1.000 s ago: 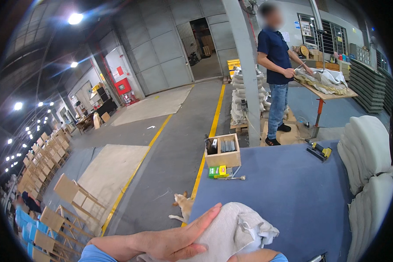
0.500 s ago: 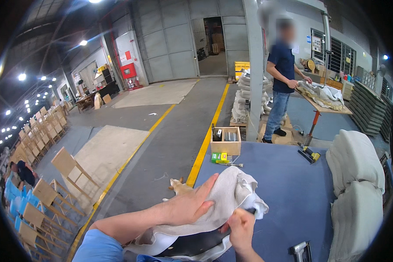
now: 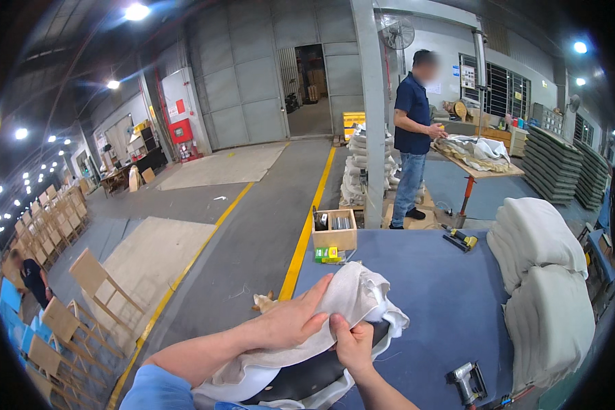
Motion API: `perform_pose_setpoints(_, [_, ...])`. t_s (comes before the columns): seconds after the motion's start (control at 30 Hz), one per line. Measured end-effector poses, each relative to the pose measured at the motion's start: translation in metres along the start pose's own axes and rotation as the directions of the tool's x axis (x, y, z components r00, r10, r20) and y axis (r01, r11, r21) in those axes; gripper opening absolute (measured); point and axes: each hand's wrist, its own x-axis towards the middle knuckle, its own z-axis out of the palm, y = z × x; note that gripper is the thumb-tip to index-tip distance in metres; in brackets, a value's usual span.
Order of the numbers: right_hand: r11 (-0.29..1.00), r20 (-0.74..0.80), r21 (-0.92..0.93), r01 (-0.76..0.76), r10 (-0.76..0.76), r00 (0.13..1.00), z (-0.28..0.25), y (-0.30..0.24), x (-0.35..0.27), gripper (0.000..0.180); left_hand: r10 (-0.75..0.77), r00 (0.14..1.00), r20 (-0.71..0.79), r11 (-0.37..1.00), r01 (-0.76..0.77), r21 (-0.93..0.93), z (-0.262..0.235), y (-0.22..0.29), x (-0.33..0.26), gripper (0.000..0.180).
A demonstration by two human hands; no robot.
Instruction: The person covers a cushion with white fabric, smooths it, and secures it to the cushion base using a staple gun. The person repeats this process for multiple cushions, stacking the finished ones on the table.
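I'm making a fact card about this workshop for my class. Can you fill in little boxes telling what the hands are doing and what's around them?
Place: large workshop hall with a blue worktable
Left hand: laid flat on a white fabric cover
Right hand: fingers pinching the cover's edge
Under the cover: dark curved seat piece
On the table: wooden box, small yellow-green box, staple gun, stack of white cushions
Others: a person in a dark shirt standing at a far table
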Motion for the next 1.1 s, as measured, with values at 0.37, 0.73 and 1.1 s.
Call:
perform_pose_setpoints(0.37, [0.971, 0.047, 0.019, 0.237, -0.237, 0.970, -0.011, 0.002, -0.009, 0.028, -0.077, 0.994, -0.073, 0.992, 0.084, 0.093, 0.018, 0.030, -0.002, 0.075])
perform_pose_setpoints(0.73, [0.956, 0.231, -0.288, -0.045, 0.115, 0.966, -0.076, -0.030, -0.028, 0.022, -0.323, 0.941, -0.105, 0.927, 0.337, 0.164, 0.032, 0.064, -0.017, 0.073])
perform_pose_setpoints(1.1, [-0.250, -0.451, -0.884, -0.394, 0.241, 0.859, -0.414, -0.012, -0.169, 0.050, -0.359, 0.902, -0.239, 0.916, 0.390, 0.095, 0.043, 0.098, -0.035, 0.066])
